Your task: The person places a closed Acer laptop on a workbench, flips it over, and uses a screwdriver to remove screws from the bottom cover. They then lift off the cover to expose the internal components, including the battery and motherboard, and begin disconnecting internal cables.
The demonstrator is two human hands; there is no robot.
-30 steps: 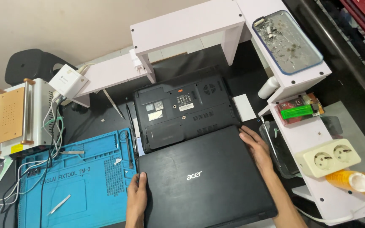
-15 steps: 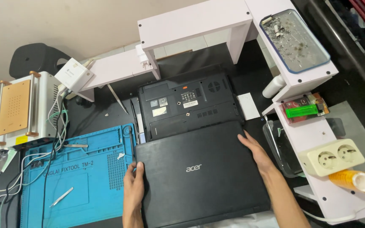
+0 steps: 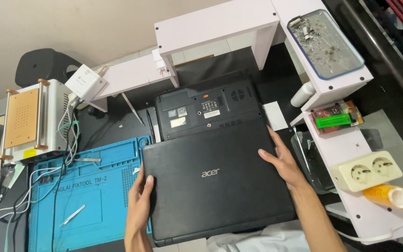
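1. The left hand (image 3: 141, 205) grips the left edge of a closed black laptop (image 3: 215, 182), thumb lying on its lid.
2. The right hand (image 3: 283, 161) lies open and flat on the lid's right side, fingers spread towards the far corner.
3. The closed laptop sits on the dark workbench, its far edge overlapping a second black laptop (image 3: 208, 106) that lies underside up.
4. Just left, touching its edge, lies a blue repair mat (image 3: 89, 196) with tweezers (image 3: 73, 215) on it.
5. At right, a white shelf (image 3: 346, 144) carries a double socket (image 3: 367, 171) and a green-topped box (image 3: 334, 120).
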